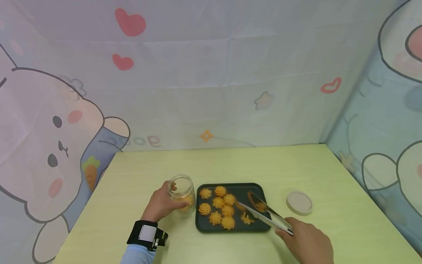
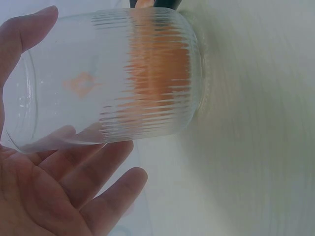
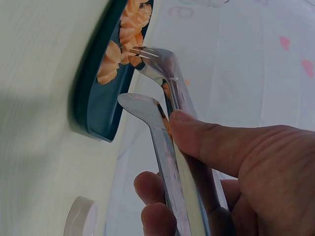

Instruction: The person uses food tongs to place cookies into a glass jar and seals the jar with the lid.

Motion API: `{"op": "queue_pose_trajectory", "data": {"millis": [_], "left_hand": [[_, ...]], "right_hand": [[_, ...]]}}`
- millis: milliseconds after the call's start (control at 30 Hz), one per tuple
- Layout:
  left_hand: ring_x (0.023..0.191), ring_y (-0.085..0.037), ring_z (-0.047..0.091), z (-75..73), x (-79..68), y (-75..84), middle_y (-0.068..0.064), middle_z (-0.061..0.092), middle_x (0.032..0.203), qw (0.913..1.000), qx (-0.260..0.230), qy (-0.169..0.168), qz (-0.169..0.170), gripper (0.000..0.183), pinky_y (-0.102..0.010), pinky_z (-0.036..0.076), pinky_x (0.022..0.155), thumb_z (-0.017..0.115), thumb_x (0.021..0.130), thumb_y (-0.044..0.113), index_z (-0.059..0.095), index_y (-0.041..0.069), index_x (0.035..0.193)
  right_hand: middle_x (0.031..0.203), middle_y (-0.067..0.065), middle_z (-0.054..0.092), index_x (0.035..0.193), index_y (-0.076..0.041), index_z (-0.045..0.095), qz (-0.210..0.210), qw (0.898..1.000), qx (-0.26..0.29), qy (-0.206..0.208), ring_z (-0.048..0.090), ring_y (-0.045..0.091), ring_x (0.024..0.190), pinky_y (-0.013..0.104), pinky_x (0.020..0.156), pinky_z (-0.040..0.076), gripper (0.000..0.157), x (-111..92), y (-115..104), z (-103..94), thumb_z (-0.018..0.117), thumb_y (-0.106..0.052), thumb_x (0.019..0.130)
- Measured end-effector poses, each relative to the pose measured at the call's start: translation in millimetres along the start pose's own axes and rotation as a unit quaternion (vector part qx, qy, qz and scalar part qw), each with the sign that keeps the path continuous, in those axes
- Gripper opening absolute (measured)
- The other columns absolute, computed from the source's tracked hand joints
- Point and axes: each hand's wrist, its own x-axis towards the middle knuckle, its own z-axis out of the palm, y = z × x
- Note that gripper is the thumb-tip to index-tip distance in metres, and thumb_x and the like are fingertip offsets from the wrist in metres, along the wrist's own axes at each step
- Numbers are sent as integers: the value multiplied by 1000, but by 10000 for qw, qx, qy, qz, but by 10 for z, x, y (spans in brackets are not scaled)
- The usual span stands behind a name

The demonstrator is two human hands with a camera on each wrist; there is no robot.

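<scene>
Cookies [image 1: 218,202] on the tray [image 1: 239,189] seem light, dry & prob. crumbly; best pinched gently by the sides. They're golden, ridged, swirled. My R hand [image 1: 308,240] grips metal tongs [image 1: 260,215], tips apart over tray's right part; L hand [image 1: 163,204] holds the glass jar [image 1: 182,191], prob. slick, just left of tray w/ cookies inside.

Your tongs [image 3: 168,177] over the smooth tray [image 1: 242,189] are glossy metal; your jar [image 2: 113,78] left of it looks like shiny, ribbed glass; the lid [image 1: 299,203] right of it looks matt.
</scene>
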Motion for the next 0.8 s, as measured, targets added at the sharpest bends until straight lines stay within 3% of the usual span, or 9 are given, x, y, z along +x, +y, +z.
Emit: {"op": "queue_pose_trajectory", "data": {"millis": [500,800], "left_hand": [[97,-31,61,15,16,-39,-22,66,115,10000,-43,-25,6,84,-49,51,79,86,61,43,51,-2,123],[98,-31,60,19,14,-43,-21,66,116,10000,-54,-35,-39,85,-49,51,80,86,61,43,50,-1,125]], "right_hand": [[67,0,62,103,-13,67,158,9984,-114,-532,52,18,56,39,46,41,40,1,28,44,70,-46,79],[62,-3,59,95,-14,66,197,9977,-167,-620,50,17,52,38,44,40,32,21,40,101,70,-43,80]]}}
